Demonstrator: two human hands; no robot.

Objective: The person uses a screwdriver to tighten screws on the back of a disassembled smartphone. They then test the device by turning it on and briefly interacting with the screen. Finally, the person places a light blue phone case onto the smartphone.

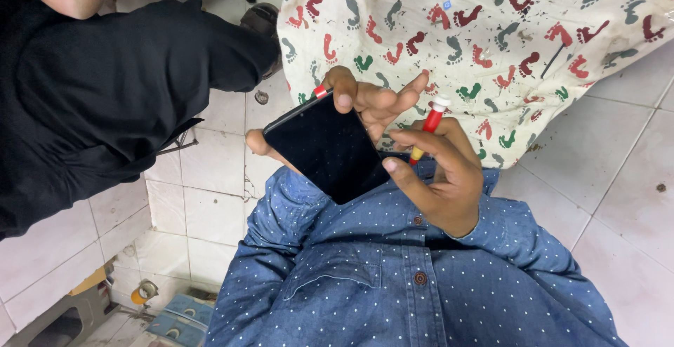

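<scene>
Phone (328, 149) sits tilted in front of your blue dotted shirt (393, 277), dark screen up, and your left hand (365, 101) cradles it from behind: fingers (345, 94) curl over the top edge by a small red tab (321, 91), thumb at the lower left edge. Your right hand (439, 171) pinches a red screwdriver with a white cap (430, 124), fingers closed round its shaft, yellow tip angled down just beside the phone's right edge. Beyond your hands lies a cloth printed with coloured footprints (491, 31) on the white tiled floor (618, 178). Another person's black sleeve (105, 87) fills the upper left.
</scene>
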